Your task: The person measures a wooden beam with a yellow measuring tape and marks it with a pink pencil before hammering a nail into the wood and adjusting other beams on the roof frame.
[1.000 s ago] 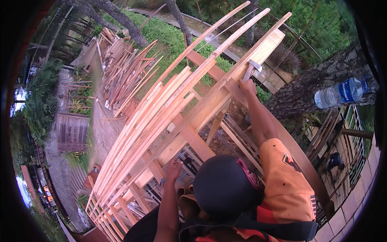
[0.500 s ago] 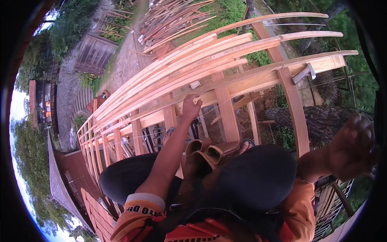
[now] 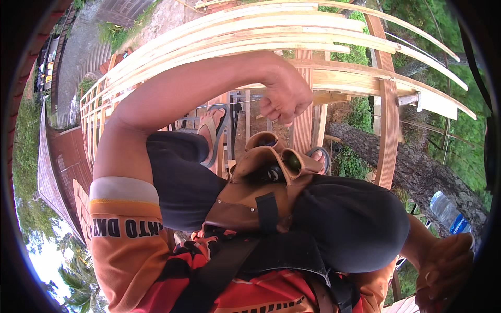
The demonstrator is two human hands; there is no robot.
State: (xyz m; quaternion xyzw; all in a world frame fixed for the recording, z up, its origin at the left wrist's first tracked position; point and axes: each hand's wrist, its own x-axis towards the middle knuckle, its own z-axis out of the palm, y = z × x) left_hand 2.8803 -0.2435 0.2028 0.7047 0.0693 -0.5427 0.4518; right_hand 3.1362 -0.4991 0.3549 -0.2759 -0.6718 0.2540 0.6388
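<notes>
My left hand hangs with curled fingers in front of the wooden beams, above the brown leather tool pouch at my waist. What lies inside its fingers, if anything, is hidden. At the lower right my right hand is closed around the end of a clear plastic bottle with a blue label. The rest of the bottle sticks out beyond the fingers, tilted. A hammer rests by the beam at the right, apart from both hands.
Long pale battens run across the frame ahead. Upright-looking brown rafters cross below them, with gaps down to the ground. My sandalled foot stands on the framing. A thick tree trunk slants at the right.
My left hand has come off the beam and drawn in toward me, its elbow bent. My right hand, raised with fingers apart before, has dropped and now grips the bottle. My view has tilted down.
</notes>
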